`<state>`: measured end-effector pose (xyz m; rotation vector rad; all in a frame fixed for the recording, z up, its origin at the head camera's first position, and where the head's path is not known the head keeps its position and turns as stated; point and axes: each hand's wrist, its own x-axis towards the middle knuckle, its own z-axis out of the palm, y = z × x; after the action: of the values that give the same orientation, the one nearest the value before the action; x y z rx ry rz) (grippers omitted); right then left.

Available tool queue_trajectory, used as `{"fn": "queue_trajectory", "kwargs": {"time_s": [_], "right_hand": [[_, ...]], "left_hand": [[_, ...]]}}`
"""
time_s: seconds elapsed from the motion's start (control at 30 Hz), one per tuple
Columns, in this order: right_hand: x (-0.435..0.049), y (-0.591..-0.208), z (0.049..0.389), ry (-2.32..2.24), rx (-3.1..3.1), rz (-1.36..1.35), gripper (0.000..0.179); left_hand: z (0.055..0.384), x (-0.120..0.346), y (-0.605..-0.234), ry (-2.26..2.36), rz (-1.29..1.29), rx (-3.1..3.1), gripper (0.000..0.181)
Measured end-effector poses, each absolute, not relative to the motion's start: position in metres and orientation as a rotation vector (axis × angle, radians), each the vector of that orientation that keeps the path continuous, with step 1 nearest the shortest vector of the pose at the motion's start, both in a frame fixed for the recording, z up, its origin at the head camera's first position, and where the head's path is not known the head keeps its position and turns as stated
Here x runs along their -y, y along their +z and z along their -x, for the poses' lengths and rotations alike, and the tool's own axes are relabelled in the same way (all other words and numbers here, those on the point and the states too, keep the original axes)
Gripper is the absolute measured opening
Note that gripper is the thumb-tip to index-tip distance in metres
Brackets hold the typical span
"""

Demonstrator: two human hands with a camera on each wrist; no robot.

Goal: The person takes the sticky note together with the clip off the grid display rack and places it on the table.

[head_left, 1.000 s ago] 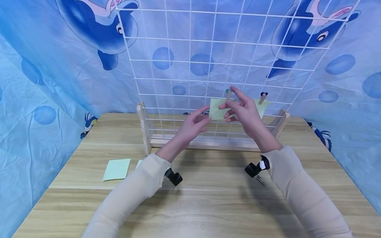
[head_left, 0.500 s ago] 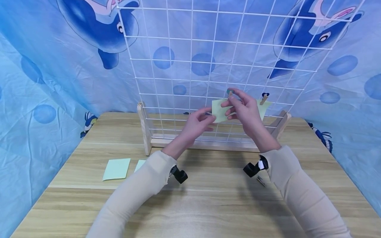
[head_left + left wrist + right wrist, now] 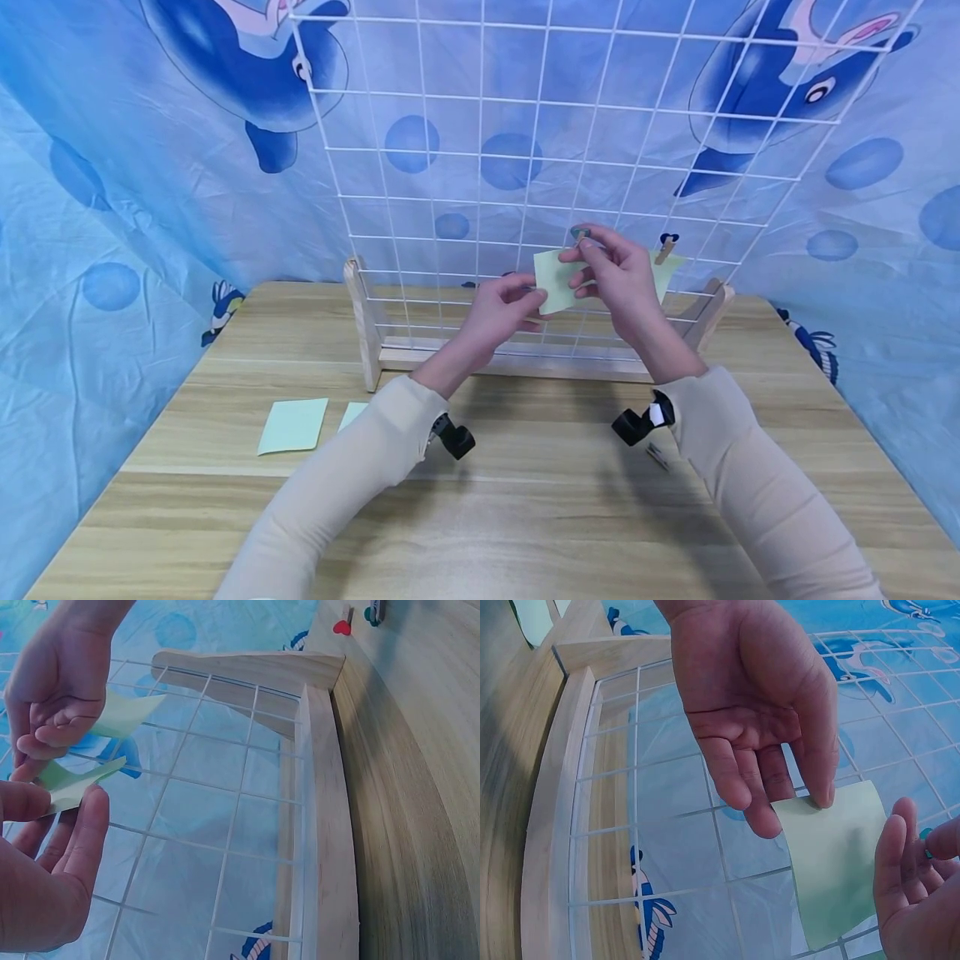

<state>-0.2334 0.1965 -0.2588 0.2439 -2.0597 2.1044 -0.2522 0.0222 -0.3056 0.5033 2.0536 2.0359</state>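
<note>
A pale green sticky note (image 3: 553, 283) hangs in front of the white wire grid (image 3: 510, 157). My left hand (image 3: 498, 312) pinches its lower left corner between thumb and fingers, and the paper bows in the left wrist view. At the note's top edge, my right hand (image 3: 626, 279) pinches a small wooden clothespin with a green heart (image 3: 580, 233); most of the clothespin is hidden by the fingers. Right of it, partly behind the right hand, a second green note (image 3: 663, 273) hangs from a clothespin with a dark blue heart (image 3: 666, 248).
Wooden feet (image 3: 363, 325) hold the grid upright on the wood-grain table (image 3: 525, 517). One green note (image 3: 292, 426) lies at the left, another (image 3: 352, 414) partly under the left sleeve. Clothespins (image 3: 657, 456) lie near the right wrist, one with a red heart (image 3: 342, 627).
My left hand has moved slightly right and taken the note's corner. The right thumb and finger have closed on the green-heart clothespin, and the note has tilted and shifted slightly right.
</note>
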Motion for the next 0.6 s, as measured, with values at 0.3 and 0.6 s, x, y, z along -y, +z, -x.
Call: {"fn": "queue_trajectory", "kwargs": {"time_s": [0.3, 0.6], "right_hand": [[-0.1916, -0.2629, 0.235, 2.086, 1.973, -0.239, 0.022], [-0.188, -0.2648, 0.2373, 2.062, 1.84, -0.258, 0.018]], "left_hand": [[0.2512, -0.0224, -0.3057, 2.03, -0.508, -2.061, 0.026], [0.2507, -0.0216, -0.3063, 2.033, -0.536, -2.069, 0.024]]}}
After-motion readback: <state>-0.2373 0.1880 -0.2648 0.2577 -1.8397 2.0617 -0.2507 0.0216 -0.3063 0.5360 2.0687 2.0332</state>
